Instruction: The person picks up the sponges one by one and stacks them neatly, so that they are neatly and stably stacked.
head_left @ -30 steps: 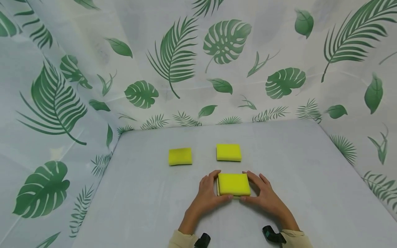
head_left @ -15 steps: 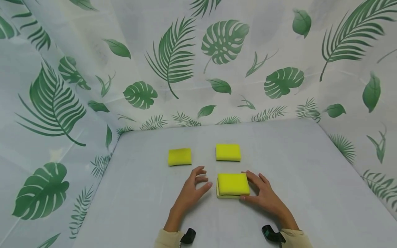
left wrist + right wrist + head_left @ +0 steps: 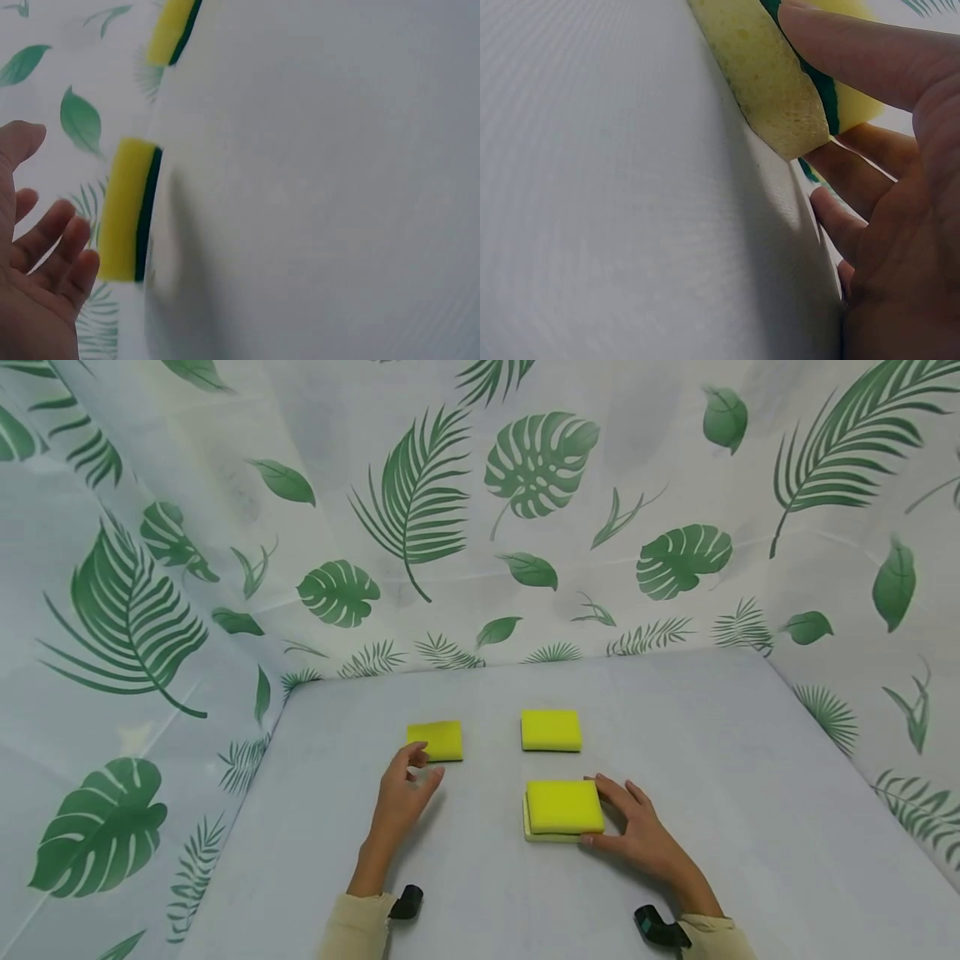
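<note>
A yellow sponge with a dark green scouring layer underneath, the left sponge [image 3: 444,741], lies on the table. My left hand [image 3: 401,795] hovers at its front left corner, fingers loosely bent and holding nothing; the left wrist view shows the same sponge [image 3: 127,214] just beyond the fingertips. Nearer me, a bright yellow upper sponge [image 3: 564,806] sits on a paler lower sponge [image 3: 769,90], slightly offset. My right hand [image 3: 643,833] grips this stack at its right end, thumb at the front edge and fingers behind. The far side of the stack is hidden in the right wrist view.
Another yellow sponge [image 3: 551,730] lies behind the stack, to the right of the left sponge. A white cloth covers the table [image 3: 480,893]. Leaf-printed curtains [image 3: 420,527] hang at the back and both sides.
My left hand has let go of the stack's left end and moved left and away from me to the left sponge. My right hand has stayed on the stack.
</note>
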### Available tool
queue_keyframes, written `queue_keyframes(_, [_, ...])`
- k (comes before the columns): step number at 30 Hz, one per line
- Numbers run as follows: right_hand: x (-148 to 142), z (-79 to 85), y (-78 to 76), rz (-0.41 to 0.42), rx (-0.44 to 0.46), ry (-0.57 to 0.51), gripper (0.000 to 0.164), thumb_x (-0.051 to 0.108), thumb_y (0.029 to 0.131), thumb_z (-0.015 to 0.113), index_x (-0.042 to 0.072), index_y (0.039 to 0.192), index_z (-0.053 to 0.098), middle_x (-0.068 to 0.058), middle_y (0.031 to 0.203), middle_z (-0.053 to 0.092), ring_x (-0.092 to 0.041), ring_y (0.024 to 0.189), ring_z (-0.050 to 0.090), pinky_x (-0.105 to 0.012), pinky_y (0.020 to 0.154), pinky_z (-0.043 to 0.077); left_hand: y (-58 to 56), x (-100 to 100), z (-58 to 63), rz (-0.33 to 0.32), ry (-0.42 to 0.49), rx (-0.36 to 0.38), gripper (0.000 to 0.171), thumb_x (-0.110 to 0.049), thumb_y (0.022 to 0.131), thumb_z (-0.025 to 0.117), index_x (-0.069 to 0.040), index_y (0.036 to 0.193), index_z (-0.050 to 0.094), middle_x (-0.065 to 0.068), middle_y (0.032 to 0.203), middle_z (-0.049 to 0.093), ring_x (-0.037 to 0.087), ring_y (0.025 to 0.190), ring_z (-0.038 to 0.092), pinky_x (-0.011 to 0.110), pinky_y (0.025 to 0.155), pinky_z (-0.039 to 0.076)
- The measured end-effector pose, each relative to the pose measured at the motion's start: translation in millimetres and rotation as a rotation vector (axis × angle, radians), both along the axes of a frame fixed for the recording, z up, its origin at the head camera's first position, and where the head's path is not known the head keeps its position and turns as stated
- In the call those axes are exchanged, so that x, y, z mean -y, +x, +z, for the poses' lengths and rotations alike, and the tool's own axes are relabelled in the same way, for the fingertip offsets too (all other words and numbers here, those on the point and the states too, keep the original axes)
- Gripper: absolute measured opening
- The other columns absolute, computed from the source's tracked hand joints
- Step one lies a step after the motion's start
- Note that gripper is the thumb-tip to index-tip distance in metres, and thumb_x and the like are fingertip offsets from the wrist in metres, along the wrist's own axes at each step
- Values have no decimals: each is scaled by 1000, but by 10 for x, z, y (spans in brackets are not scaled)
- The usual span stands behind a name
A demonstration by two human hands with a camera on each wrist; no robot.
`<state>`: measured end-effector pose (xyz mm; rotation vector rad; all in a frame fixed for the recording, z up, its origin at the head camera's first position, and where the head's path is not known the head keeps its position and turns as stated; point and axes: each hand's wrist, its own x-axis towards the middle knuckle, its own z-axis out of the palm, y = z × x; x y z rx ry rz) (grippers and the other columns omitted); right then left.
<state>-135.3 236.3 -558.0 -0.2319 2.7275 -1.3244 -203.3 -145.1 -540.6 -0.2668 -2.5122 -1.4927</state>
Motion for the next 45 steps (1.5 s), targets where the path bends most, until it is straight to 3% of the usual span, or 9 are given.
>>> queue_keyframes(6, [-15,-20,9,2,-3,-10,94,43,85,91,6,160,47,-29,167,35,-60,154,8,-81,116,10,-163,226,9,60,-103,22,78,-28,96,82,-5,157,40,21,144,48,41,136,40,61,112,38])
queue_keyframes(12, [-17,-45,11,5,-16,-6,92,44,85,91,8,159,48,-29,166,36,-59,154,10,-80,117,11,-306,397,-5,40,-105,109,101,-36,92,85,-8,167,23,24,168,25,45,155,23,68,122,23])
queue_keyframes(18, [7,-32,18,5,-5,-11,93,44,85,91,7,159,49,-29,166,37,-57,155,11,-77,119,8,-453,483,-40,23,-223,204,108,-44,90,84,-9,169,19,34,172,11,54,158,6,73,122,9])
queue_keyframes(25, [16,-39,28,5,-14,-18,93,42,84,92,5,159,49,-29,165,37,-56,155,12,-76,120,7,-590,513,-102,-23,-287,294,115,-49,89,83,-6,170,14,29,174,11,50,160,2,68,125,2])
queue_keyframes(31, [2,-37,8,12,-30,-13,93,42,85,91,6,159,48,-29,165,38,-55,155,15,-74,121,7,-637,494,-99,-50,-322,286,110,-47,90,80,0,168,19,26,173,20,48,161,5,62,127,-2])
queue_keyframes(38, [-18,-22,-17,20,-48,-15,91,42,85,91,6,158,49,-28,165,39,-53,155,20,-72,122,6,-644,438,-94,-36,-416,302,106,-52,92,79,-3,168,25,24,172,27,46,161,8,60,127,-3])
queue_keyframes(45, [-25,-42,-25,14,-51,1,93,42,85,91,4,158,48,-28,165,39,-52,155,23,-71,123,6,-656,417,-168,-22,-429,303,101,-52,93,79,-6,168,29,25,172,28,46,161,9,60,127,-3])
